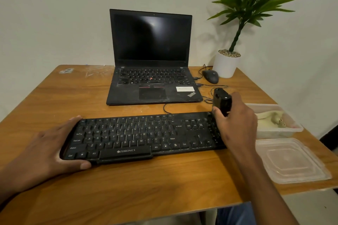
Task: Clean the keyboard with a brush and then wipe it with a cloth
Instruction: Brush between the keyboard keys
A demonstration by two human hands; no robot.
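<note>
A long black plastic keyboard [144, 136] lies flat on the brown wooden tabletop [146, 184], its long axis running left to right across the person's front. The left hand [49, 150] rests on the keyboard's left end, fingers fairly straight along the far corner and thumb pressed against the near edge, steadying it rather than gripping it. The right hand [236, 124] is curled around a small black block-shaped brush [221, 103] and holds it at the far right corner of the keyboard, over the number pad; whether any bristles touch the keys cannot be told, since the hand hides the underside.

The relation that matters is this: almost the whole keyboard stretches away to the left of the brush, so the brushing would likely have to travel leftward along the long axis, toward the steadying hand.

A pale yellowish cloth [270, 118] sits in a clear plastic container [278, 131] just right of the keyboard, nearer the right hand, with the container's clear lid [290, 160] lying flat in front of it.
</note>
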